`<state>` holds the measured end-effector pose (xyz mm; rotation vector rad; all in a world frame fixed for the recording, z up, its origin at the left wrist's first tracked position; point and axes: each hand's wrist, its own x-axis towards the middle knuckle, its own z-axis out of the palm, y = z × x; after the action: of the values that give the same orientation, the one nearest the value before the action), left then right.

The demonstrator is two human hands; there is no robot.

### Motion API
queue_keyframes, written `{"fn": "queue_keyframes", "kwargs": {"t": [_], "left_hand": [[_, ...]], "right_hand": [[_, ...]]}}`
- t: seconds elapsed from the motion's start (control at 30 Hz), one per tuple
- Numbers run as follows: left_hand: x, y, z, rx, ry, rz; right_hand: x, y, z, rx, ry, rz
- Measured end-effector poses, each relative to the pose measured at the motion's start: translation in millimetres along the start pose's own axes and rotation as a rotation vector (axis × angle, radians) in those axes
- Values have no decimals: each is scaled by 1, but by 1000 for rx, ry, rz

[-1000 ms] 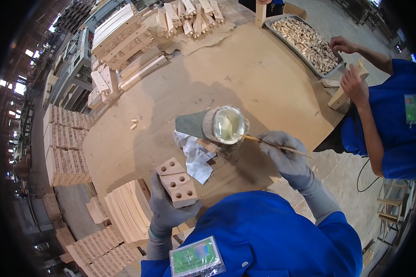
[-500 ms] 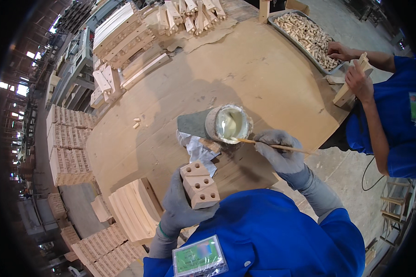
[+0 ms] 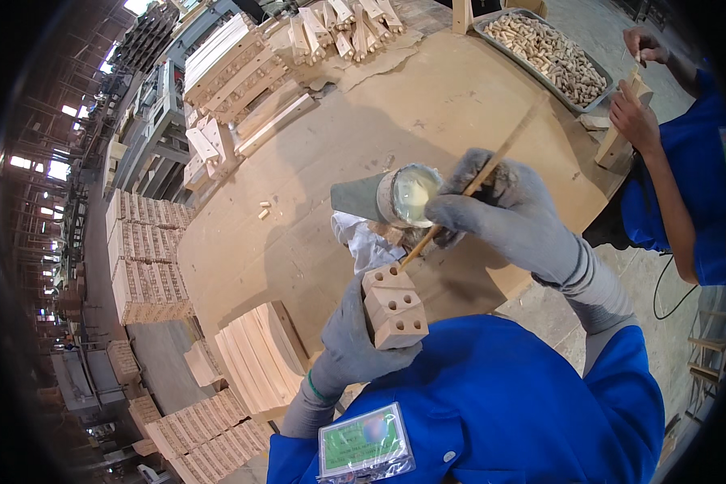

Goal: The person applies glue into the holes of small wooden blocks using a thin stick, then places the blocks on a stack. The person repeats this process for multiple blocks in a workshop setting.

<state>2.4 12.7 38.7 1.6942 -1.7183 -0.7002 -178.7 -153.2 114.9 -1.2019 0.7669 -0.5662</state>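
My gloved left hand (image 3: 344,340) grips a bundle of three pale wooden pieces (image 3: 394,303), their drilled ends facing up with two holes each. A thin wooden stick (image 3: 504,149) is pinched in my gloved right hand (image 3: 504,211), above and right of the bundle. The stick slants down, its lower tip at a hole of the farthest piece; whether it enters the hole I cannot tell. Just beyond my hands a crusted pot (image 3: 389,198) holds creamy white glue (image 3: 414,194). A crumpled white rag (image 3: 369,244) lies beside the pot.
Curved wooden slats (image 3: 258,355) are stacked at the table's near left. Stacked rails (image 3: 238,73) and loose wooden parts (image 3: 347,28) lie at the far side. At right, a co-worker's hands (image 3: 637,117) hold a wooden piece near a tray of dowels (image 3: 544,60).
My right hand has lifted the stick out of the glue pot and turned its tip down onto the wooden bundle. The co-worker's one hand has moved from the dowel tray to the wooden piece.
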Motion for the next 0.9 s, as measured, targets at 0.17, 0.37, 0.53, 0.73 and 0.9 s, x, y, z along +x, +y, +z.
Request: {"fn": "queue_keyframes", "kwargs": {"t": [0.17,0.37,0.53,0.73,0.9], "left_hand": [[-7,8,-1,28,-7,-35],[-10,11,-2,-51,-22,-45],[-13,10,-1,-47,-21,-68],[-14,12,-1,-51,-13,-88],[-15,9,1,-45,-12,-92]], "right_hand": [[1,2,7,-291,-83,-140],[0,10,8,-268,-142,-204],[-2,-1,8,-467,-87,-264],[3,10,5,-354,-78,-310],[0,7,13,-118,-101,-220]]}}
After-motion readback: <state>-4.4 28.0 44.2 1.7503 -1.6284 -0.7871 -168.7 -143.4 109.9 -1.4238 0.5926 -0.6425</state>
